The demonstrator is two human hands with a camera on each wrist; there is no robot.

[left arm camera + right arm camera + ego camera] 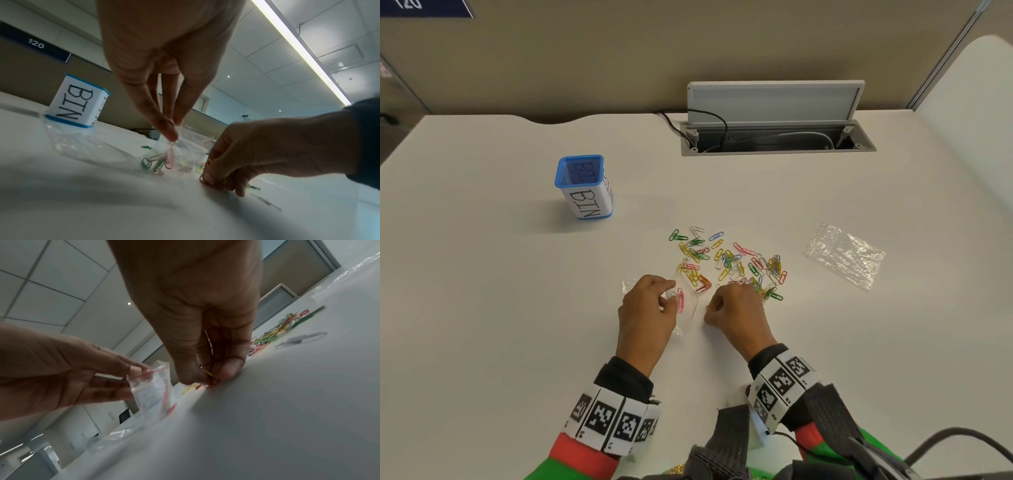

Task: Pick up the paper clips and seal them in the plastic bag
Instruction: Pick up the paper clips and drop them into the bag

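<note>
A heap of coloured paper clips (732,262) lies spread on the white table (517,308). My left hand (650,308) pinches the rim of a small clear plastic bag (688,301) (185,152) (152,391) and holds its mouth up beside the heap. A pink clip (680,299) and a few others show inside the bag. My right hand (736,308) (236,162) (205,373) sits just right of the bag, fingertips on the table, pinching a few red and yellow clips (207,180) (209,378).
A blue mesh cup labelled BIN (585,186) (79,104) stands at the back left. A second crumpled clear bag (844,255) lies to the right. An open cable hatch (774,137) with wires sits at the table's far edge.
</note>
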